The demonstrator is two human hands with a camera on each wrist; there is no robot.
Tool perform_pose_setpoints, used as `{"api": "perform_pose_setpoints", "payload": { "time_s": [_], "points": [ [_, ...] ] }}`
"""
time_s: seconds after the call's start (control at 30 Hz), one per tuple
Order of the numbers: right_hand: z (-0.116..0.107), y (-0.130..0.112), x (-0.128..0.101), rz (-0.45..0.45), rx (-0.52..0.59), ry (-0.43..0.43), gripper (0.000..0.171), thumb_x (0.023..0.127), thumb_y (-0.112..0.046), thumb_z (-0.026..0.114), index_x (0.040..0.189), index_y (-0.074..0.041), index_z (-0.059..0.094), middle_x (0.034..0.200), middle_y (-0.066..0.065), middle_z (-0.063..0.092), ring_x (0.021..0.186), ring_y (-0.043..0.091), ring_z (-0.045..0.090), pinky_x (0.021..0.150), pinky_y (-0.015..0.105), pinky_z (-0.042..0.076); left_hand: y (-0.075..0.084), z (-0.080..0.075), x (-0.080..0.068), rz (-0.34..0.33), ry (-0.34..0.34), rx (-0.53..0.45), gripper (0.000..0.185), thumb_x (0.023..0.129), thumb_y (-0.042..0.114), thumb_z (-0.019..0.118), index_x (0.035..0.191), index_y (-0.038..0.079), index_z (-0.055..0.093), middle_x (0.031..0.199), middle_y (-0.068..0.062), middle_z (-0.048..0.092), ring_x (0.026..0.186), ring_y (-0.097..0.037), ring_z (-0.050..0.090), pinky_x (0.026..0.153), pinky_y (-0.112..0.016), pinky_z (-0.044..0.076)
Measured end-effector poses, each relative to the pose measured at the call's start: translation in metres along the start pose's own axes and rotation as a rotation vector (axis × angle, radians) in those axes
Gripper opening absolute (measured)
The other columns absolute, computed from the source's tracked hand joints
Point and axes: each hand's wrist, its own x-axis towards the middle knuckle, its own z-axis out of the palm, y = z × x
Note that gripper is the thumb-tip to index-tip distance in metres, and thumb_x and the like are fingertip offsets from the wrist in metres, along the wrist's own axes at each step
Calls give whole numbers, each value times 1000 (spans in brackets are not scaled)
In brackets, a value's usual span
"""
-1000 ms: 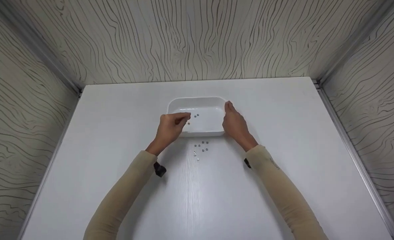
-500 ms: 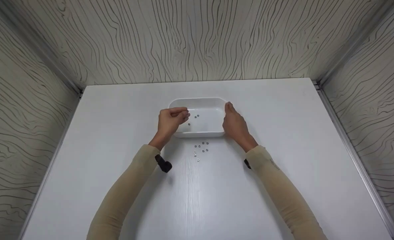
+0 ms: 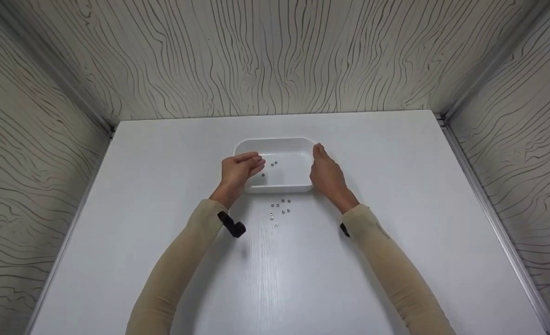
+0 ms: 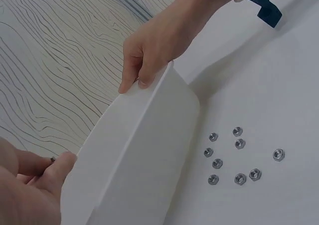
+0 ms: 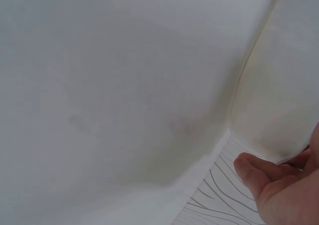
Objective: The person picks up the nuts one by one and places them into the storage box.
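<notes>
A white rectangular tray [image 3: 279, 189] stands toward the back of the table, with 3 small nuts on its floor, one of them a nut [image 3: 263, 175] near the left hand. The left hand [image 3: 238, 173] is over the tray's left side. In the left wrist view, its thumb and fingers pinch a small metal nut [image 4: 52, 159], mostly hidden by the fingertips. The right hand [image 3: 328, 174] grips the tray's right rim, thumb and fingers on either side of the wall; the right wrist view shows the fingertips [image 5: 244, 165] at that edge. Several hex nuts [image 4: 240, 178] lie loose in front of the tray.
The white table [image 3: 396, 158] carries the tray and loose nuts. Patterned wood-grain panels [image 3: 275, 56] rise behind and at both sides, joined by metal rails. A black wrist device [image 3: 232, 225] hangs below the left sleeve, close over the table.
The left hand has drawn back slightly to the left and turned, its wrist device swinging right. The right hand keeps its grip on the tray. The nuts on the table have not moved.
</notes>
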Motion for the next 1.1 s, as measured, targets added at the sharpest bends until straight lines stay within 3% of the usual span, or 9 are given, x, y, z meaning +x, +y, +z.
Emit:
{"api": "perform_pose_setpoints", "payload": {
  "time_s": [0.23,0.37,0.57,0.73,0.93,1.1],
  "points": [
    [2,1,-1,-8,18,2,57,110,-9,44,163,4,27,171,22,31,150,38,46,124,48,45,-1,1,7,-40,27,-35,37,103,-1,61,140,-8,61,138,-24,67,124,-28,73,94,-22,65],
    [2,1,-1,-8,33,-2,58,110,-9,44,163,4,27,171,22,30,149,39,48,123,48,47,-2,2,9,-57,34,-46,38,104,-1,60,141,-9,59,138,-25,66,125,-30,72,94,-23,66],
    [2,2,0,-3,22,-5,58,109,-8,43,163,4,27,171,22,30,145,39,52,120,48,51,-1,5,12,-78,65,15,34,103,1,62,137,-5,64,139,-23,67,124,-28,73,93,-23,66],
    [2,2,1,3,19,-7,58,109,-9,43,163,3,27,172,21,30,150,37,47,124,47,47,1,5,12,-106,90,57,35,103,3,63,138,-2,64,139,-20,69,122,-27,74,93,-24,66],
    [2,2,1,1,17,-5,57,110,-9,42,163,4,27,172,22,30,152,37,44,125,49,45,2,4,11,-107,86,45,36,103,3,63,140,-1,63,143,-19,67,125,-27,72,95,-24,66],
    [2,3,1,-6,6,-7,57,110,-9,43,163,4,26,172,22,30,152,37,44,125,49,45,5,2,6,-75,41,37,37,106,6,59,142,-3,61,144,-21,65,124,-27,73,94,-26,66]
  ]
}}
